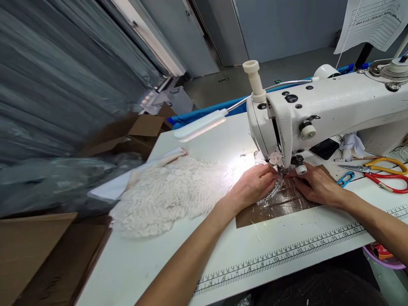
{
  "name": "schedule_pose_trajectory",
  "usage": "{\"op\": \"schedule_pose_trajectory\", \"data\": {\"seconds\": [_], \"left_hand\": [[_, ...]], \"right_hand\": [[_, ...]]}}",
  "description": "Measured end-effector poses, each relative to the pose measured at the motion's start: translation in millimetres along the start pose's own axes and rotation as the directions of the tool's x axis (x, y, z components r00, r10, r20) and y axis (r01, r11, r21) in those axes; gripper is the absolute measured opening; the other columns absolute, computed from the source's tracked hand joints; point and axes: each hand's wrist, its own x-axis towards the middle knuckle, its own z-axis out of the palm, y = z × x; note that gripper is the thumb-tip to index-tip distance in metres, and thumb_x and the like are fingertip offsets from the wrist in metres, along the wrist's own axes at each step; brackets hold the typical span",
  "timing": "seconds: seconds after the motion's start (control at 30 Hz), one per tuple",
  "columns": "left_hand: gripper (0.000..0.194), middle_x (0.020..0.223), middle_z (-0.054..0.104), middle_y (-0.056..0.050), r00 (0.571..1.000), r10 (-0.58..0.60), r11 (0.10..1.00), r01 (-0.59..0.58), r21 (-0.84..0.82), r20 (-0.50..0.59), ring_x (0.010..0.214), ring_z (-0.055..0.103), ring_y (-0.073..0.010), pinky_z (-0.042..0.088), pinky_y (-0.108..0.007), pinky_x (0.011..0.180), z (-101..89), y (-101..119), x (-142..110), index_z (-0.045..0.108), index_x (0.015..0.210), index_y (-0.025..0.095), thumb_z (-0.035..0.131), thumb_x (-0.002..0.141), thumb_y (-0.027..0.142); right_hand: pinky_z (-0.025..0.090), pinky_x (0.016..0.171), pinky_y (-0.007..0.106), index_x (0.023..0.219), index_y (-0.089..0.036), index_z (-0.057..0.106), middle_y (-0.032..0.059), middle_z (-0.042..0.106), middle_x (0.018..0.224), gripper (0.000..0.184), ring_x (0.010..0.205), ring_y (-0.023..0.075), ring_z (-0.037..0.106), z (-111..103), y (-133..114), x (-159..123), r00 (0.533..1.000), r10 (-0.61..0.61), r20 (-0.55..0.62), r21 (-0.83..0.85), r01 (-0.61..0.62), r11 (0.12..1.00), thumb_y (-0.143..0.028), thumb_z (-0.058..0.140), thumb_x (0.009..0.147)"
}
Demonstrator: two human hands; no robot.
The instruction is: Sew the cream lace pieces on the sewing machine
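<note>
Under the head of a white sewing machine point(269, 117), a narrow strip of white lace point(273, 193) runs by the needle and presser foot point(280, 170). My left hand point(255, 182) is closed on the lace just left of the foot. From the right, my right hand point(314, 182) reaches close to the foot with its fingertips pinched; what they hold is too small to make out. Both hands rest over a brown shiny sheet point(283, 208) on the machine bed. A heap of white lacy fabric point(175, 195) lies left of my left hand.
A lamp point(202, 125) lights the needle area. Right of the machine bed lie yellow-handled scissors point(385, 163), red-handled scissors point(390, 182) and blue thread snips point(346, 178). A printed ruler point(287, 260) follows the white table's front edge. Cardboard boxes point(38, 250) stand at the left.
</note>
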Motion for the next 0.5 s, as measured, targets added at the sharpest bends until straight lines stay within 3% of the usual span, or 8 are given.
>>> {"op": "schedule_pose_trajectory", "data": {"seconds": [0.17,0.27,0.4,0.5], "left_hand": [[0.019,0.088,0.068,-0.006,0.998,0.023,0.995,-0.027,0.091,0.051,0.072,0.063,-0.0159,0.051,-0.029,0.061,2.5,0.6,-0.5,0.056,0.084,0.015,0.042,0.097,0.014],[0.019,0.087,0.07,-0.005,0.999,0.024,0.997,-0.027,0.078,0.043,0.072,0.064,-0.0157,0.052,-0.028,0.061,1.8,0.8,0.5,0.058,0.085,0.015,0.042,0.097,0.014],[0.015,0.09,0.07,-0.006,1.0,-0.004,1.0,0.004,-0.028,-0.02,0.078,0.067,-0.0156,0.056,-0.029,0.067,-5.0,0.5,0.5,0.06,0.093,0.014,0.046,0.096,0.016],[0.013,0.089,0.071,-0.006,0.997,-0.058,0.995,0.054,-0.081,-0.045,0.081,0.067,-0.0152,0.057,-0.029,0.07,-11.8,1.3,-1.1,0.062,0.091,0.014,0.05,0.094,0.017]], "right_hand": [[0.041,0.059,0.028,0.114,-0.022,0.071,0.0101,0.061,0.092,0.035,0.067,0.0155,0.052,11.0,-0.3,1.4,0.999,-0.038,0.035,-0.183,0.044,0.982,-0.026,0.043,0.095],[0.041,0.06,0.029,0.118,-0.022,0.07,0.0108,0.061,0.094,0.036,0.067,0.0165,0.053,12.4,1.1,1.4,0.997,-0.039,0.066,-0.204,0.052,0.978,-0.024,0.045,0.092],[0.043,0.062,0.028,0.118,-0.02,0.069,0.0095,0.06,0.091,0.036,0.066,0.0145,0.052,5.4,2.7,0.1,0.996,-0.046,0.074,-0.098,0.053,0.994,-0.024,0.045,0.092],[0.045,0.066,0.026,0.102,-0.018,0.072,0.0071,0.06,0.09,0.03,0.07,0.0131,0.054,-1.7,5.5,1.9,1.0,-0.004,0.01,0.067,0.003,0.998,-0.025,0.044,0.091]]}}
